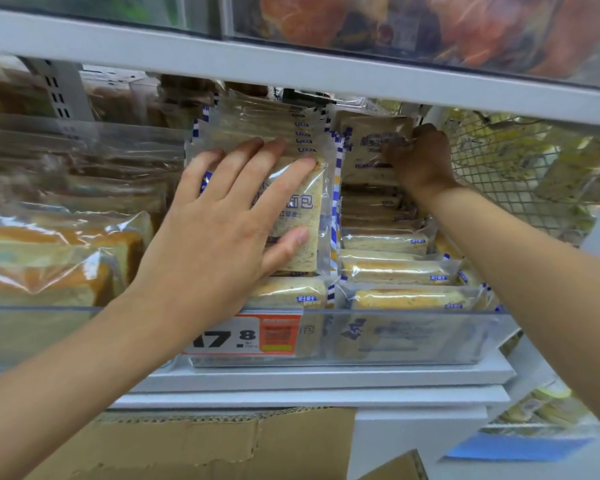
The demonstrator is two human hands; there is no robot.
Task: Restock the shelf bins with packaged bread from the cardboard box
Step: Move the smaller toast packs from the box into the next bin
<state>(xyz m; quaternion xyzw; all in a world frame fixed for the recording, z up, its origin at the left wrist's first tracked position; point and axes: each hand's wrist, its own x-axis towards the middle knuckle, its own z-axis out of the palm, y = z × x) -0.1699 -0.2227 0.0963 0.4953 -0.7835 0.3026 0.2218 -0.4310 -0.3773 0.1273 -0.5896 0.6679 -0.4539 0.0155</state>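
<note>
Steadying bread rows in the shelf bin (413, 337)
The left hand (222, 216), fingers straight, is pressing an upright pack (302, 209) back, probably against tipping; the right hand (423, 161) is gripping a rear pack (368, 147), seemingly seating it. The cardboard box (222, 445) is lying below both hands.

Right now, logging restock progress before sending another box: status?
Left hand flat on front bread pack. Right hand gripping rear pack, deep in bin. Upper shelf close overhead.
</note>
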